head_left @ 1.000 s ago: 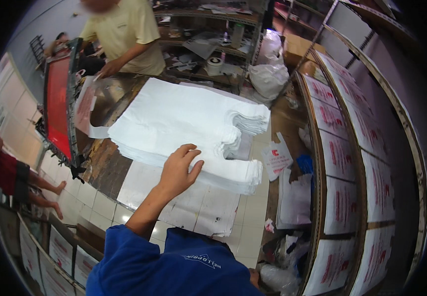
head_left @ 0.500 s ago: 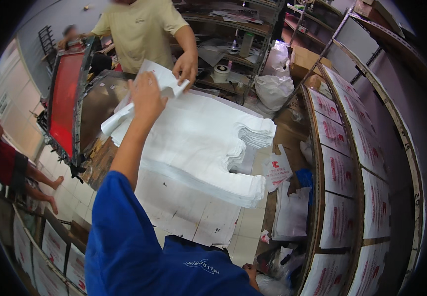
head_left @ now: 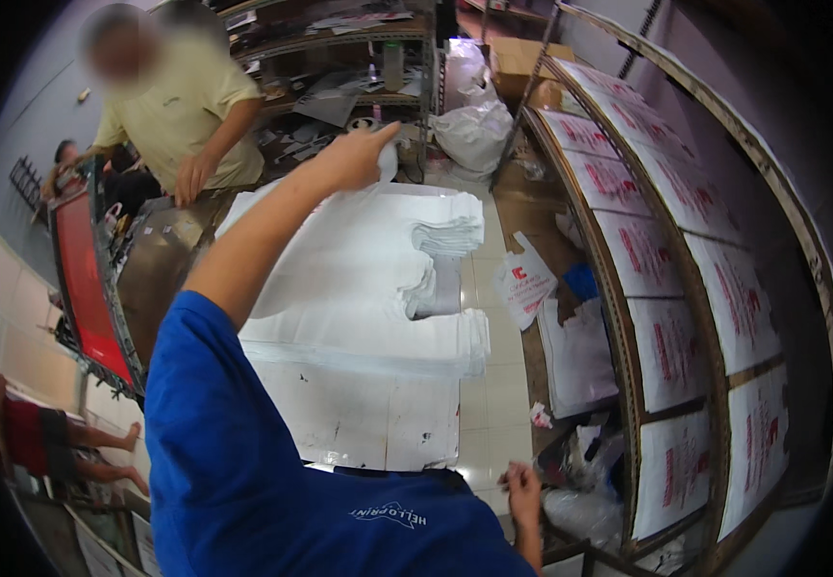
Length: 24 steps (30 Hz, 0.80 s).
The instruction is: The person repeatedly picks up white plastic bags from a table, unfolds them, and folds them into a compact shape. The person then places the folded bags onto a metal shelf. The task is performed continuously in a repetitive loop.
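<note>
My left hand (head_left: 361,162) reaches across the table at the far side, closed on a white plastic bag (head_left: 389,165) whose edge shows beside the fingers; the rest of it is hidden by my hand. Below my forearm lies a thick stack of white plastic bags (head_left: 340,279), its cut-out handle ends pointing right. Low at the right, beside my body, hangs my right hand (head_left: 522,489). Its fingers are loosely bent and apart, with nothing visible in them.
A co-worker in a yellow shirt (head_left: 171,120) stands across the table near a red-meshed screen frame (head_left: 94,279). At the right, slanted racks hold printed white bags (head_left: 667,346). A bulging white sack (head_left: 474,135) sits by the shelves (head_left: 340,38). Another person (head_left: 32,423) is far left.
My left hand has moved to the right, away from the curled bag end at the stack's left. The co-worker's hand has withdrawn from the bags. My right hand has come further into view.
</note>
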### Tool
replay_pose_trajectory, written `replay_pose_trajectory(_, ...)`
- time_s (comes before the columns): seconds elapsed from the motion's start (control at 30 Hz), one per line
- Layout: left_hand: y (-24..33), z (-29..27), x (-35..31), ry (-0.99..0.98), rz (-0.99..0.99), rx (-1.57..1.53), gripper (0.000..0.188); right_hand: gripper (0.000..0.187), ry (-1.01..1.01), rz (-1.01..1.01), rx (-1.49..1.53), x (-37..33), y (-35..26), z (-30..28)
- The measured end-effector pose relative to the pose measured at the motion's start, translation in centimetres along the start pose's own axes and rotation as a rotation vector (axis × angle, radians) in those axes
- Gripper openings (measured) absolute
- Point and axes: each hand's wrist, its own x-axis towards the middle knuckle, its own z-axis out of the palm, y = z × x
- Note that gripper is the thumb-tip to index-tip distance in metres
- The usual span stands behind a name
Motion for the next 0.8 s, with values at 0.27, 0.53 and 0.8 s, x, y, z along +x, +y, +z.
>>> replay_pose_trajectory(0.27,17.4,-8.7,5.4,-0.075,0.197,-0.512,0.042,0.070,-0.570,-0.267,0.399,3.1,-20.6,4.5)
replay_pose_trajectory(0.53,29.0,-11.4,3.4,-0.059,0.438,-0.966,0.041,0.092,-0.153,-0.515,0.964,1.5,-20.8,1.0)
replay_pose_trajectory(0.8,37.3,-4.9,3.5,-0.247,0.658,-1.237,0.049,0.032,0.504,-0.618,1.156,-3.2,-17.8,-11.0)
